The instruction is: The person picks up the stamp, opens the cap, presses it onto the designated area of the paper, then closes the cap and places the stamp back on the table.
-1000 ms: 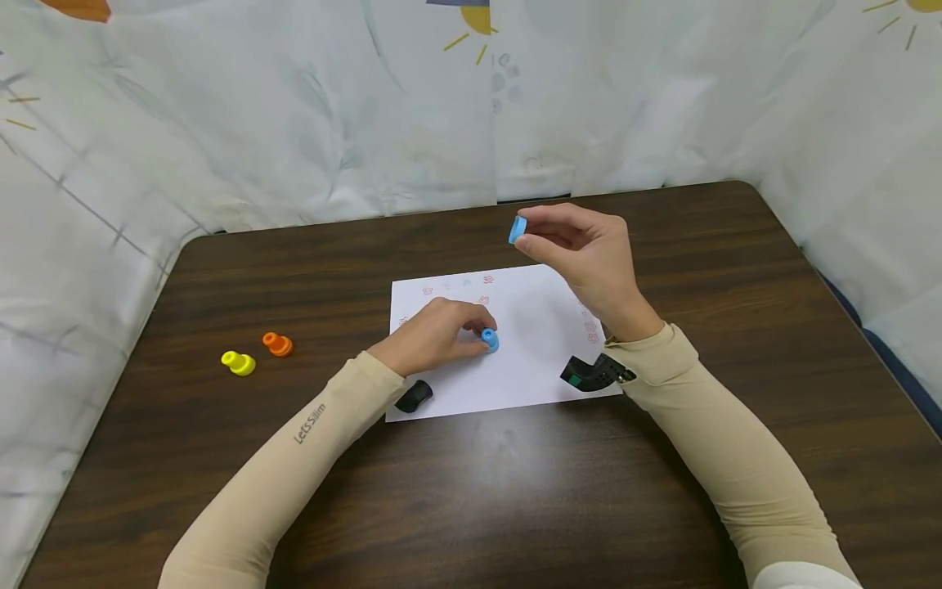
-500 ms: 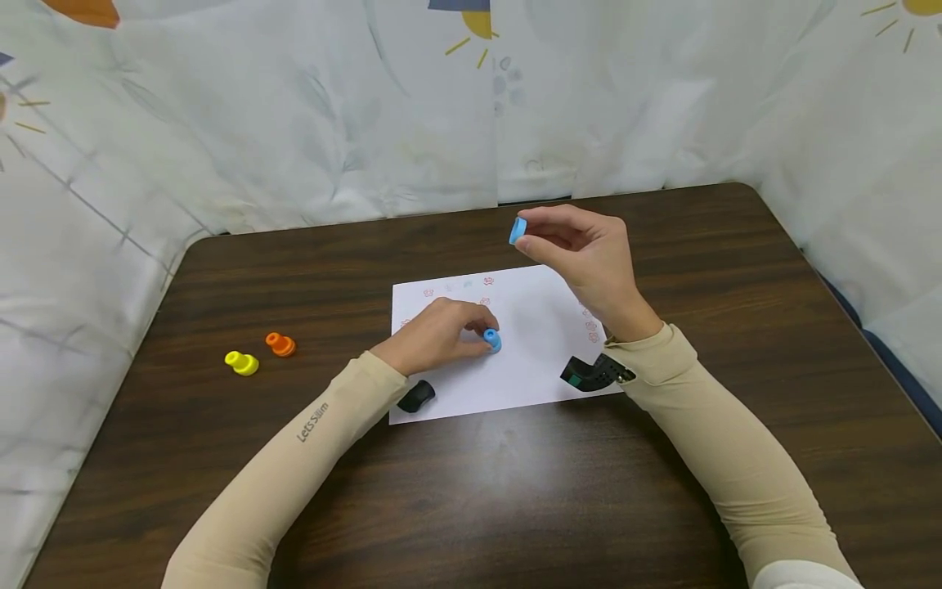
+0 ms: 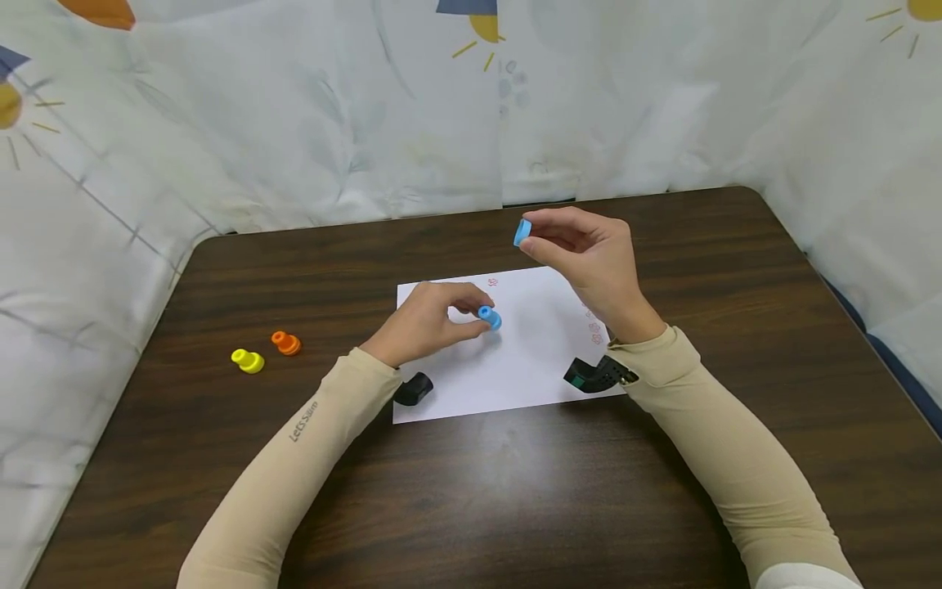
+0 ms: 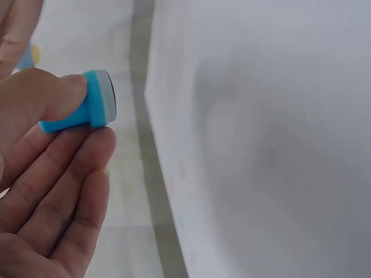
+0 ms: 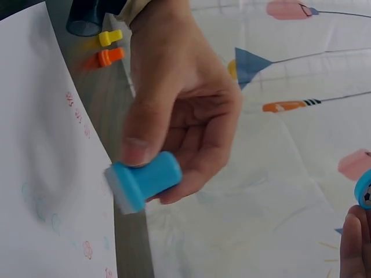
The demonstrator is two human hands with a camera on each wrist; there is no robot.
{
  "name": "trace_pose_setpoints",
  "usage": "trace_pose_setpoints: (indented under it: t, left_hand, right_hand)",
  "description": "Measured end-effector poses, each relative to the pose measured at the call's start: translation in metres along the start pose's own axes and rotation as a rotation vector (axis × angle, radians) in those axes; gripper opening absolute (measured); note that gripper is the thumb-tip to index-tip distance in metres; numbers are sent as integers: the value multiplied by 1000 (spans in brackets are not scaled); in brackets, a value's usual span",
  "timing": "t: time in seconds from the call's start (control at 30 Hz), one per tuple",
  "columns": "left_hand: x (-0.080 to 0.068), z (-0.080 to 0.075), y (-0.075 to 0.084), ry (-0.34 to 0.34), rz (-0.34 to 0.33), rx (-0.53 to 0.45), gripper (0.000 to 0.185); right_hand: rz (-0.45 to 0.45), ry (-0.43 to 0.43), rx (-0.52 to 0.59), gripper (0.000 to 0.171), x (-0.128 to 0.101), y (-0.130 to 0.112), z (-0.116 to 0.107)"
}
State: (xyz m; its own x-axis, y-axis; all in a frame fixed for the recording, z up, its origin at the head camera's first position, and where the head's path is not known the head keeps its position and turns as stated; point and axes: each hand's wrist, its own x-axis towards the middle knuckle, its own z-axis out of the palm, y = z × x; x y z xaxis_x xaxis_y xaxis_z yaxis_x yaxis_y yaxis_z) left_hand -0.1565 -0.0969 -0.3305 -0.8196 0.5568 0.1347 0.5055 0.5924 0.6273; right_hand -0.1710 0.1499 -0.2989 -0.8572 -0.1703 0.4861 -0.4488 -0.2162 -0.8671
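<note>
A: In the head view, your left hand [image 3: 430, 323] is pinching the blue stamp [image 3: 489, 317] between thumb and fingers, and you're holding it just above the middle of the sheet [image 3: 508, 376].

B: And your right hand [image 3: 589, 258] is pinching the blue cap [image 3: 522, 232] by its fingertips, raised toward the desk's [image 3: 589, 491] far edge. Off the sheet's left edge, the orange stamp [image 3: 286, 343] and yellow stamp [image 3: 248, 361] are sitting together, the yellow nearer the desk's left edge.

A: Red prints [image 3: 595, 334] are showing along the sheet's right edge.

B: In the left wrist view, your thumb is pressing the stamp's side, its pale rim [image 4: 106, 97] facing the sheet, well apart from it.

A: In the right wrist view, your left hand is pinching that stamp near the sheet's edge, its rim blurring. Your cap is showing only partly, a ball picture [image 5: 367, 196] marking its end.
</note>
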Motion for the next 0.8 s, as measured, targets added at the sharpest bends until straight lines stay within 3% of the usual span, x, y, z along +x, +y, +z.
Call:
trace_pose_setpoints:
  t: [0.2,0.43,0.8]
  left_hand:
    - [-2,-6,3,123,16,-63,23]
    - [-6,-9,3,229,-50,-194,22]
    - [-10,-13,0,321,-97,-359,24]
  right_hand:
    - [5,4,-19,27,0,0,-1]
    - [14,3,-27,28,-1,0,-3]
    - [23,4,-5,26,-4,1,-4]
